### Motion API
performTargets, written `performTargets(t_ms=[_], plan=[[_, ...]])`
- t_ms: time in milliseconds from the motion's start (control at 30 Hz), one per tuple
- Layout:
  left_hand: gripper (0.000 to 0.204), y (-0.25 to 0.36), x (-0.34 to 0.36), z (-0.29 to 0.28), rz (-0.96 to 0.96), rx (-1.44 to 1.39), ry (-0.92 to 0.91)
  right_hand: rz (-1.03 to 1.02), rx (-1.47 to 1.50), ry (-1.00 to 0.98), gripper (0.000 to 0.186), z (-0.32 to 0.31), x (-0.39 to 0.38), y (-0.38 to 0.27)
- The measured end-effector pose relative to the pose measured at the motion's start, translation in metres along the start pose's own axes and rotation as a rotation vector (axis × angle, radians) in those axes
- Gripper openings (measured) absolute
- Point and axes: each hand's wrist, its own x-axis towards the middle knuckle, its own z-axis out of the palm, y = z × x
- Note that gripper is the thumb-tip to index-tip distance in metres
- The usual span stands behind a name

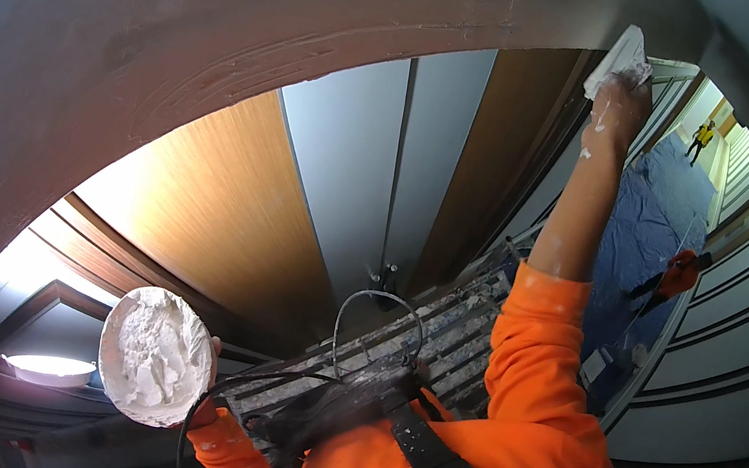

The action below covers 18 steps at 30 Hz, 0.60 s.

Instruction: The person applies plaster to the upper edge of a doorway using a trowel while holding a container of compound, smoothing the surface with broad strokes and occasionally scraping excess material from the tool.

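My left hand (pixel 205 410) is closed on a round tub of white plaster (pixel 157 356), held out at the lower left. The tub hides most of its fingers. My right arm is stretched up to the upper right. There my right hand (pixel 623 105), spotted with white, is wrapped round a putty knife (pixel 621 59) whose broad blade is coated in white. The blade is up against or close to the ceiling (pixel 394 12); I cannot tell whether it touches. Brownish patches and curved scrape marks run across that ceiling.
Below me is a slatted, plaster-spattered platform (pixel 467 336). A bright lamp (pixel 50 367) glows at the lower left. Wood and grey panels (pixel 374 154) stand ahead. Down the corridor on the right, blue sheeting (pixel 642 221) covers the floor, with a person in orange (pixel 681 276) and another in yellow (pixel 702 137).
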Motion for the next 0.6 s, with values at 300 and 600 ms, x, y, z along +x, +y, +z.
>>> performTargets(t_ms=[300, 600], plan=[[0.088, 0.005, 0.002, 0.000, 0.025, 0.030, -0.005, -0.594, -0.671, -0.198, 0.048, 0.036, -0.096, -0.003], [0.087, 0.009, 0.007, -0.003, 0.059, 0.027, -0.037, -0.173, -0.366, 0.051, 0.044, -0.010, -0.007, -0.020]])
